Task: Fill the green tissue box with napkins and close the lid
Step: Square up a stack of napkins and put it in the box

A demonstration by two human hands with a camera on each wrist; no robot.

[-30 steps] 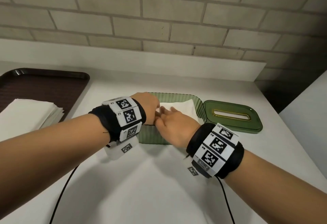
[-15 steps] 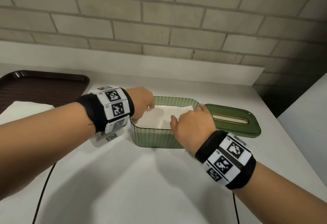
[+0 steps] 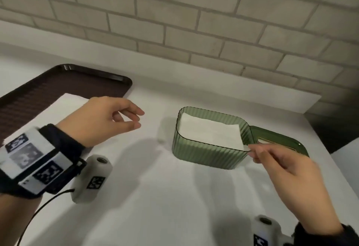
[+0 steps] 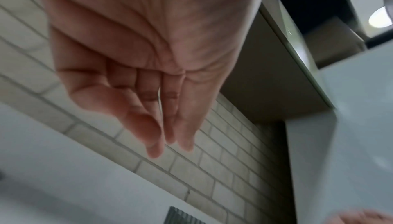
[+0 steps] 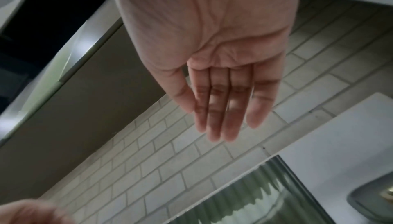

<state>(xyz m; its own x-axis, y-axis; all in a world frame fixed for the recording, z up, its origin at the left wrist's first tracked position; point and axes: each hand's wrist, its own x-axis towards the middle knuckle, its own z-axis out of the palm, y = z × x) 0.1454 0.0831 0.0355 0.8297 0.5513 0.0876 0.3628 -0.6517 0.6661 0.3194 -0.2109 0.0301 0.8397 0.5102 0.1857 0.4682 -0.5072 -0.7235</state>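
green tissue box [image 3: 209, 154] on white counter [image 3: 155, 197], open, white napkins [image 3: 209, 132] inside | lid [image 3: 279, 141] flat just right of box | left hand [image 3: 101, 119] left of box, well apart, fingers loosely curled, empty | right hand [image 3: 291, 179] at box's near right corner, fingers extended, holding nothing | brown tray [image 3: 58, 88] far left of box

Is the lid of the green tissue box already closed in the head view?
No, the lid lies flat on the table to the right of the green tissue box, whose top stands open with napkins visible inside.
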